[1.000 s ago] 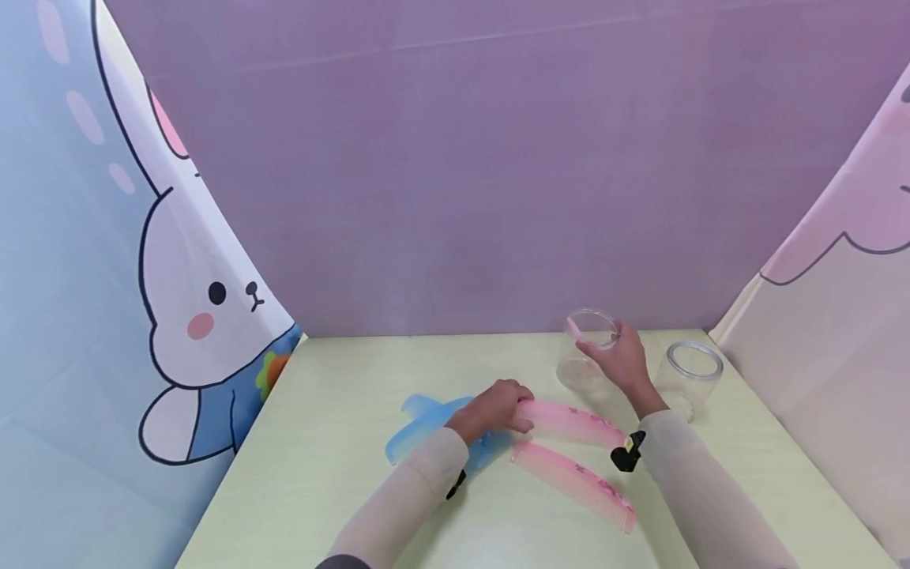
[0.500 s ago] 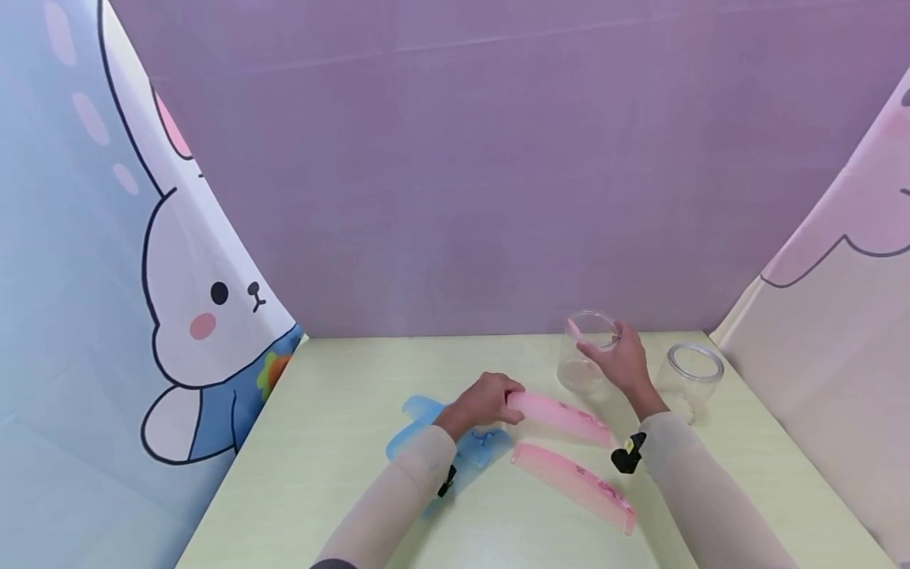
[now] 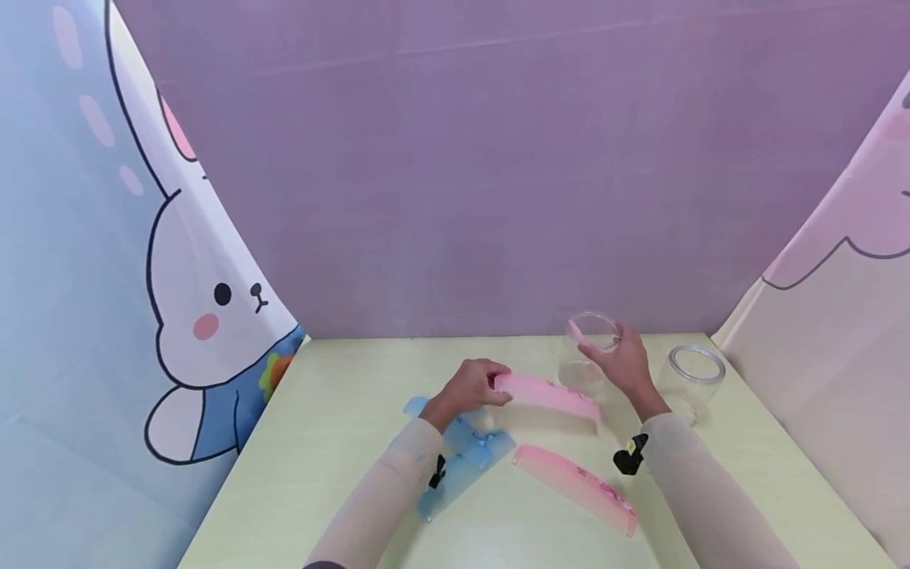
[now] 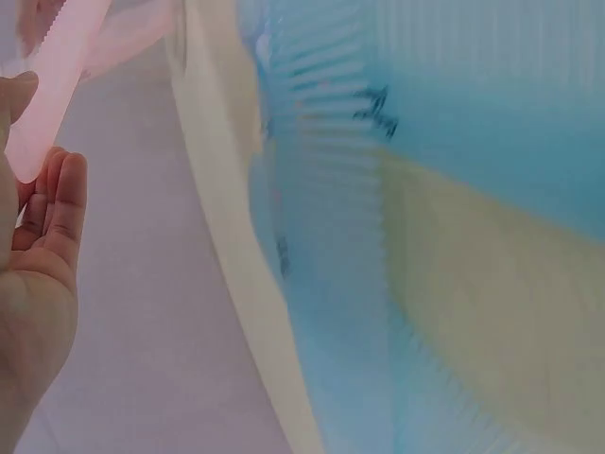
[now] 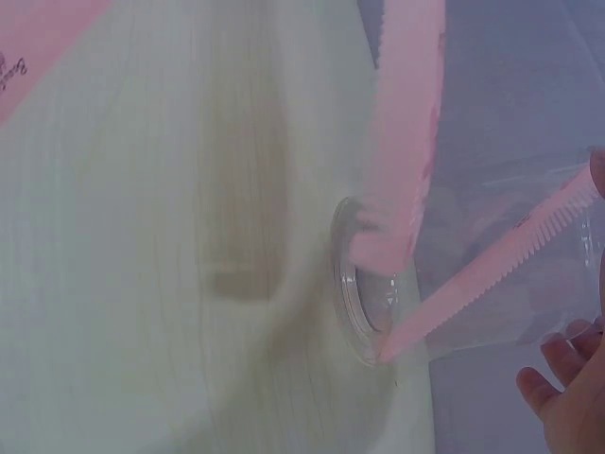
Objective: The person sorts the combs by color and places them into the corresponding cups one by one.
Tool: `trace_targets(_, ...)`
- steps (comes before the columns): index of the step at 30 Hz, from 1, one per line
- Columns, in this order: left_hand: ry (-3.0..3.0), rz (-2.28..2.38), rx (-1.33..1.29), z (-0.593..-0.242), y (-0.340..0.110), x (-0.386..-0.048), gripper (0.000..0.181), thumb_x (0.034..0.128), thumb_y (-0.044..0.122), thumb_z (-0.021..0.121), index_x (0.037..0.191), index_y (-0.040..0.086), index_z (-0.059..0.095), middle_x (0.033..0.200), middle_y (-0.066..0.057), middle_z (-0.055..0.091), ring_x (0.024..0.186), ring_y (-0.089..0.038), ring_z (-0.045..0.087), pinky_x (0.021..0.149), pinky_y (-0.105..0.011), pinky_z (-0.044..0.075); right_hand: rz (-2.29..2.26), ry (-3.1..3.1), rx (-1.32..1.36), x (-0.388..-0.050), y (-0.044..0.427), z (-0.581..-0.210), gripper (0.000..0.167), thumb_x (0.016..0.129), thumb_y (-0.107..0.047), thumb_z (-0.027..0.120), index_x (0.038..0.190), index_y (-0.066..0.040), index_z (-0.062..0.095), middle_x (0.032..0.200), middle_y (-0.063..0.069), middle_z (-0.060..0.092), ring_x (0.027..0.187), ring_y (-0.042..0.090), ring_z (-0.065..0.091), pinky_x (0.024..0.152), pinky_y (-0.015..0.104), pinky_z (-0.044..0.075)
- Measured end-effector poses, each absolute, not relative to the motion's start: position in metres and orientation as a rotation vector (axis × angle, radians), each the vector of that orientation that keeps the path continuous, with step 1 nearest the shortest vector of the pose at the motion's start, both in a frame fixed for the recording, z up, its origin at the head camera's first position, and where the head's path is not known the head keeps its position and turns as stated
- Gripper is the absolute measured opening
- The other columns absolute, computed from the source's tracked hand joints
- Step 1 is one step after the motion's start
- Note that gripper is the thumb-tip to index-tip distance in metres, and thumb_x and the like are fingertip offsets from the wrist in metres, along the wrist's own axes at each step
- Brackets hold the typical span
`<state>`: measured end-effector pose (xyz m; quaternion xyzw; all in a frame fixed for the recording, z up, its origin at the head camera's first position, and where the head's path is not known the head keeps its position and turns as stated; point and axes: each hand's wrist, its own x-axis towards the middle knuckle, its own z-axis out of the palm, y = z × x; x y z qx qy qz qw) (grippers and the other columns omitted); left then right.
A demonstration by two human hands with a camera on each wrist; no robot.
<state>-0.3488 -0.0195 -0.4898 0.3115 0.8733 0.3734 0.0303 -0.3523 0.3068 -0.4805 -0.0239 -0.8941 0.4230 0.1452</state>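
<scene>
My left hand [image 3: 471,387] pinches one end of a pink comb [image 3: 547,395], which is raised above the table and points toward the right. My right hand [image 3: 626,363] grips the rim side of a clear jar [image 3: 581,375] standing at the back of the table. Inside that jar leans another pink comb [image 5: 501,255]. The right wrist view shows the held comb [image 5: 406,132] in front of the jar's base. Below my left hand lie overlapping blue combs [image 3: 465,470], partly covered by the forearm. One more pink comb [image 3: 576,486] lies flat at the front.
A second clear jar [image 3: 693,383] with a silver rim stands to the right of my right hand. A purple cloth [image 3: 455,174] rises behind the pale table [image 3: 355,371]. Printed cloths [image 3: 206,348] hang at both sides.
My left hand has lifted the pink comb off the table, moving back and a little left with it. More of the blue combs shows. My right hand stays at the jar.
</scene>
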Motion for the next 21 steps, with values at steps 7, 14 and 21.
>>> trace_targets(7,2.736,1.207,0.898,-0.475,-0.034,-0.352,0.042,0.0864,0.023,0.082,0.124,0.008,0.073,0.095,-0.003,0.07,0.077,-0.01,0.057,0.068,-0.019,0.051,1.205,-2.592,-0.061,-0.352,0.308,-0.48,0.103,0.088,-0.05,0.076,0.153,0.012,0.027,0.15,0.037,0.04,0.136,0.054,0.042,0.109,0.066,0.039)
trace_targets(14,2.774,1.266,0.901,-0.462,-0.045,-0.362,0.043,0.0867,0.022,0.082,0.125,0.004,0.072,0.092,-0.007,0.069,0.077,-0.013,0.058,0.067,-0.02,0.052,1.199,-2.558,-0.055,-0.353,0.307,-0.48,0.087,0.087,-0.048,0.078,0.142,0.009,0.043,0.135,0.032,0.052,0.122,0.047,0.052,0.098,0.063,0.045)
trace_targets(21,2.776,1.358,0.843,-0.446,-0.056,-0.366,0.042,0.0861,0.021,0.082,0.124,0.005,0.073,0.091,-0.006,0.07,0.077,-0.015,0.058,0.065,-0.022,0.051,1.203,-2.561,-0.064,-0.354,0.307,-0.481,0.087,0.086,-0.049,0.078,0.142,0.008,0.043,0.135,0.031,0.052,0.123,0.046,0.052,0.099,0.062,0.045)
